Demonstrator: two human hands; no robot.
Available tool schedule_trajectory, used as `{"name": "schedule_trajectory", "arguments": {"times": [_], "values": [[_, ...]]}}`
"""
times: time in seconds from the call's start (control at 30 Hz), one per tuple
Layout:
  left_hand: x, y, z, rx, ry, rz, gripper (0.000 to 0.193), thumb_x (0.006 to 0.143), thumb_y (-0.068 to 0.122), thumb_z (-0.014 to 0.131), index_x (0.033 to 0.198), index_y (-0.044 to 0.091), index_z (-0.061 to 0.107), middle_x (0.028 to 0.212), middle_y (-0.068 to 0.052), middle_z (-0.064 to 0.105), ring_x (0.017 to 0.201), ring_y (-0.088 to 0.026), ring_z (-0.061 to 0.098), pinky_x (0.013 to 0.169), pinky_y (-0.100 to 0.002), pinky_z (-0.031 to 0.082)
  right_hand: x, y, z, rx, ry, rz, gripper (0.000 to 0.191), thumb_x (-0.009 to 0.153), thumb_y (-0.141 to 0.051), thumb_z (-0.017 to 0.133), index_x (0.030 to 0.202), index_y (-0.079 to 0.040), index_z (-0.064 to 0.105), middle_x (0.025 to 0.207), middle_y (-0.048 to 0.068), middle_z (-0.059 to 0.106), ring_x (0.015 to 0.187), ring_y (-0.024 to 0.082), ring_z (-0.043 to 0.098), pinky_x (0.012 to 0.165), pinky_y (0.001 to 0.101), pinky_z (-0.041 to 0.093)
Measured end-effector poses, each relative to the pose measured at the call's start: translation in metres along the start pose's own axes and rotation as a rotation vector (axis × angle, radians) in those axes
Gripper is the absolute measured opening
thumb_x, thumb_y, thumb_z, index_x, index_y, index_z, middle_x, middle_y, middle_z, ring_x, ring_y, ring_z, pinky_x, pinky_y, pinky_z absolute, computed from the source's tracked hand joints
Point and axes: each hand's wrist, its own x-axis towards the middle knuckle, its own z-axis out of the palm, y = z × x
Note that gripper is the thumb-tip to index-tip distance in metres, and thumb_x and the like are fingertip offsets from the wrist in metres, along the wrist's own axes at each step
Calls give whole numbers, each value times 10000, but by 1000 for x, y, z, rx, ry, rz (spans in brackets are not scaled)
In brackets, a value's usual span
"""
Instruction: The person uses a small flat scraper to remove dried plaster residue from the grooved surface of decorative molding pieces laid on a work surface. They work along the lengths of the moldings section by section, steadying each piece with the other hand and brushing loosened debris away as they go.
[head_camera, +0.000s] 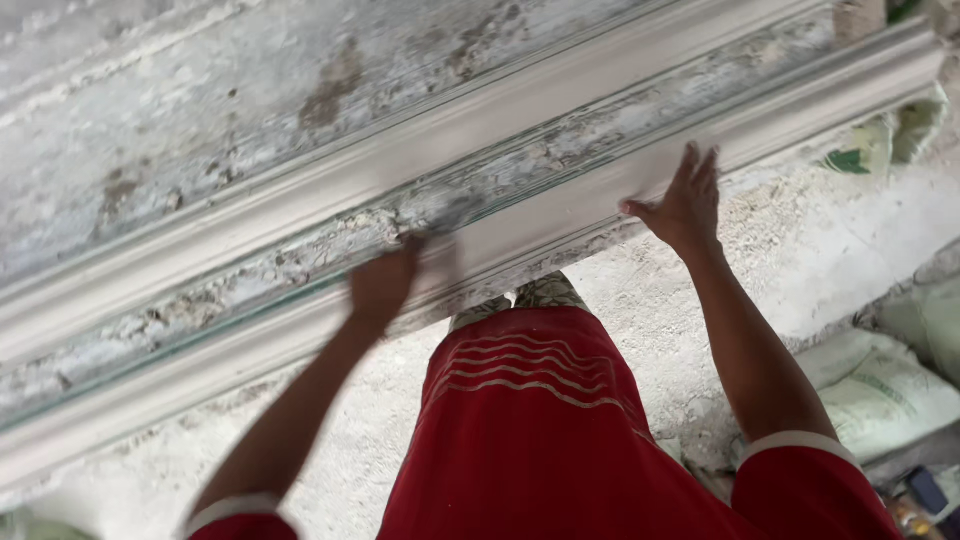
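The person is standing at the near edge of a long, plaster-crusted workbench (200, 130) and working on the nearer of two white moulded cornice strips (560, 215) lying lengthwise along that edge. It looks like a smoothing or checking step, with both palms running over the fresh casting. The right hand (685, 205) is resting flat on the strip towards the bench's right end, fingers spread wide, thumb pointing left, arm reaching out straight. The left hand (385, 280) is blurring as it sweeps across the strip; its fingers seem loosely open, holding nothing. A next pass would call for light, even pressure so the soft edges are not dented.
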Motion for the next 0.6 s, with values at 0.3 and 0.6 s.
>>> {"name": "schedule_trajectory", "arguments": {"times": [0.3,0.6], "values": [[192,271,-46,-310,-57,53,490,1029,218,551,1490,82,452,1070,-182,755,957,-362,752,759,-487,632,-10,-15,-25,32,21,60,1500,625,-744,846,1644,-37,3,1671,362,-57,1538,558,68,1233,614,227],[91,113,-54,148,40,514,585,910,41,605,1470,129,458,1372,-109,619,521,-195,651,341,-329,510,-13,8,-6,134,71,17,1449,684,-771,813,1652,-26,32,1676,356,-21,1543,570,66,1219,672,182]]}}
